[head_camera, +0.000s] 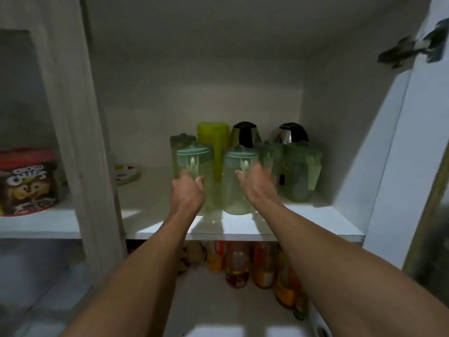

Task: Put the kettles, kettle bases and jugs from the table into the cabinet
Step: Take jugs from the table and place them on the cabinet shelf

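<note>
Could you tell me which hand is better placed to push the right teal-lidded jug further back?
Probably the right: the right hand is open just beside that jug, while the left hand is at the other teal-lidded jug.

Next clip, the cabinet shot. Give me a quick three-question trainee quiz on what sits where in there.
1. True or false: the lime-green jug stands at the very front of the shelf.
2. What stands on the level under that shelf? A) bottles B) plates C) mugs
3. How many kettles stand in the back row?

Key: 1 false, it is in the back row, behind the clear jugs. 2 A. 3 two.
</note>
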